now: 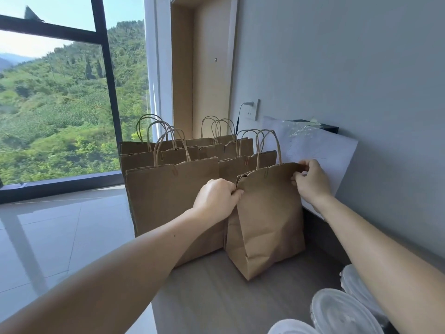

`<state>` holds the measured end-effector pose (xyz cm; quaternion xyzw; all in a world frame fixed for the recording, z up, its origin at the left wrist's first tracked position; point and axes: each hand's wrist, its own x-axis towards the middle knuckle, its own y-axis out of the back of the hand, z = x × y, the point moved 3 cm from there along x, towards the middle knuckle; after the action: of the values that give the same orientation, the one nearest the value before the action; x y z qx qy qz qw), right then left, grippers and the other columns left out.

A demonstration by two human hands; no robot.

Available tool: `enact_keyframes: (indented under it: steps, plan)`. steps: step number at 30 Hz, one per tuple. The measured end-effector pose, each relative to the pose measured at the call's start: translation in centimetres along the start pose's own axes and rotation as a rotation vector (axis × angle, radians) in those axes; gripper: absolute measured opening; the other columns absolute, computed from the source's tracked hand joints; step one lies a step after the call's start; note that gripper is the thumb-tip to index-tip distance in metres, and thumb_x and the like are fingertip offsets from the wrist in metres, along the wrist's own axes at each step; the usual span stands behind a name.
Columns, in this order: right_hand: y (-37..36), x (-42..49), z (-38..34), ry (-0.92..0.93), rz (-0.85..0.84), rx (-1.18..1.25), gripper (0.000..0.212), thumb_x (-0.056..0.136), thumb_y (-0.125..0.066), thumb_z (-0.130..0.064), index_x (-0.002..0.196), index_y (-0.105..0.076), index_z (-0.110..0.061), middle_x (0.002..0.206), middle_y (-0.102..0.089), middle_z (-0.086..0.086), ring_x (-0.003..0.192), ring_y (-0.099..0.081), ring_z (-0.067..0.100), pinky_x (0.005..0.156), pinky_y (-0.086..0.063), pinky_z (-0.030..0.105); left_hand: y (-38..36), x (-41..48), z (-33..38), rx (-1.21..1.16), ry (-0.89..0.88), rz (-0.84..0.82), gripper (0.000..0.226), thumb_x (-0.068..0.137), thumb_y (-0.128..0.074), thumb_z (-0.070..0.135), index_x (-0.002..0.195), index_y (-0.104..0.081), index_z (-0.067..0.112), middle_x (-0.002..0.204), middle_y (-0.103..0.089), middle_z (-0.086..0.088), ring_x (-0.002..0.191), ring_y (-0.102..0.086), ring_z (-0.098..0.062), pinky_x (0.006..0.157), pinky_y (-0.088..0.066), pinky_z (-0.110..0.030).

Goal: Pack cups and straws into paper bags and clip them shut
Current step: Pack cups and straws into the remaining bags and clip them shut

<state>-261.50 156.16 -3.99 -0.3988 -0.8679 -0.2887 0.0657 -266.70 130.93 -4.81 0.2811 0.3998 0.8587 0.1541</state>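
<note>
Both grips are on one paper bag (267,220), which stands upright on the table (207,297) towards its wall-side edge, touching the row of other bags (173,201) behind it and to its left. The left grip (215,198) is clenched on the left end of the bag's top rim, and the right grip (310,180) pinches the right end. The rim therefore runs crosswise between them, right end higher, with the handles rising from its middle. A small clip (266,174) seems to sit at mid-rim, though the left end gapes a little. Closing it likely means pressing that left end flat, which is the left grip's work. Stacked cups with lids (342,312) lie at the near right corner, under the right forearm, so the right grip is nearer for the next pick.
</note>
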Motion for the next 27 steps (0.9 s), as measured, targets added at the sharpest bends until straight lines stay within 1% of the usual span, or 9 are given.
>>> enact_keyframes:
  steps: [3, 6, 8, 10, 12, 16, 18, 20, 27]
  plan:
    - [0.6, -0.7, -0.9, 0.007, -0.012, -0.07, 0.044, 0.094, -0.055, -0.012, 0.137, -0.045, -0.012, 0.128, -0.058, 0.012, 0.111, -0.062, 0.032, 0.101, -0.047, 0.048, 0.1, 0.2, -0.2, -0.006, 0.031, -0.021, 0.043, 0.092, -0.061, 0.037, 0.059, -0.05, 0.013, 0.058, -0.054, -0.002, 0.068, -0.057, -0.03, 0.059, -0.046, -0.032]
    - [2.0, -2.3, -2.0, 0.017, 0.017, -0.117, 0.053, 0.094, -0.057, -0.014, 0.144, -0.039, -0.009, 0.146, -0.047, 0.009, 0.128, -0.051, 0.027, 0.107, -0.042, 0.047, 0.7, -0.1, 0.1, 0.028, -0.011, -0.038, 0.028, 0.088, -0.062, 0.042, 0.101, -0.066, 0.018, 0.083, -0.064, 0.004, 0.088, -0.06, -0.025, 0.067, -0.044, -0.031]
    - [3.0, -4.0, -2.5, 0.004, 0.014, -0.142, 0.057, 0.094, -0.058, -0.016, 0.147, -0.037, -0.009, 0.151, -0.041, 0.009, 0.134, -0.045, 0.026, 0.109, -0.042, 0.045, 1.1, -0.4, 0.3, 0.057, -0.069, -0.03, 0.054, 0.088, -0.061, 0.042, 0.137, -0.05, 0.021, 0.122, -0.061, -0.001, 0.113, -0.057, -0.025, 0.084, -0.044, -0.033]
    - [3.9, -6.2, -3.0, -0.015, 0.02, -0.17, 0.059, 0.094, -0.059, -0.017, 0.148, -0.036, -0.011, 0.154, -0.037, 0.006, 0.137, -0.042, 0.025, 0.11, -0.039, 0.036, 1.5, -1.1, 0.7, 0.074, -0.125, -0.015, 0.069, 0.089, -0.059, 0.042, 0.149, -0.032, 0.023, 0.139, -0.049, -0.003, 0.122, -0.051, -0.027, 0.087, -0.041, -0.036]
    - [4.9, -8.7, -3.6, -0.034, 0.027, -0.222, 0.061, 0.093, -0.061, -0.02, 0.148, -0.037, -0.012, 0.155, -0.037, 0.005, 0.137, -0.041, 0.024, 0.104, -0.035, 0.029, 2.0, -1.9, 1.3, 0.097, -0.185, -0.021, 0.072, 0.089, -0.058, 0.042, 0.151, -0.027, 0.024, 0.143, -0.043, -0.004, 0.125, -0.045, -0.029, 0.087, -0.041, -0.037]
    - [6.8, -14.8, -4.8, -0.08, 0.013, -0.298, 0.059, 0.093, -0.063, -0.025, 0.146, -0.04, -0.012, 0.149, -0.045, 0.008, 0.131, -0.047, 0.022, 0.098, -0.036, 0.028, 3.0, -3.9, 2.8, 0.147, -0.31, 0.001, 0.068, 0.09, -0.055, 0.044, 0.149, -0.03, 0.021, 0.149, -0.036, -0.004, 0.132, -0.035, -0.03, 0.102, -0.035, -0.044]
    - [8.0, -18.3, -5.3, -0.096, 0.018, -0.348, 0.058, 0.094, -0.062, -0.028, 0.146, -0.041, -0.014, 0.149, -0.046, 0.007, 0.133, -0.046, 0.02, 0.102, -0.037, 0.031, 3.2, -5.4, 4.3, 0.136, -0.376, -0.014, 0.065, 0.091, -0.053, 0.044, 0.148, -0.033, 0.021, 0.151, -0.035, -0.005, 0.135, -0.032, -0.03, 0.105, -0.032, -0.045]
    - [9.4, -22.1, -5.6, -0.129, 0.021, -0.421, 0.058, 0.096, -0.06, -0.032, 0.148, -0.039, -0.015, 0.152, -0.043, 0.005, 0.138, -0.042, 0.02, 0.111, -0.032, 0.032, 2.8, -7.2, 6.3, 0.126, -0.441, -0.07, 0.063, 0.091, -0.051, 0.045, 0.147, -0.035, 0.02, 0.152, -0.035, -0.006, 0.137, -0.031, -0.031, 0.106, -0.032, -0.046]
    - [16.3, -35.8, -5.6, -0.335, 0.085, -0.623, 0.057, 0.097, -0.059, -0.028, 0.147, -0.04, -0.008, 0.153, -0.04, 0.011, 0.14, -0.038, 0.024, 0.109, -0.029, 0.028, 0.1, -15.6, 14.1, 0.121, -0.661, -0.339, 0.057, 0.09, -0.052, 0.05, 0.137, -0.047, 0.017, 0.143, -0.044, -0.007, 0.132, -0.036, -0.031, 0.105, -0.033, -0.045]
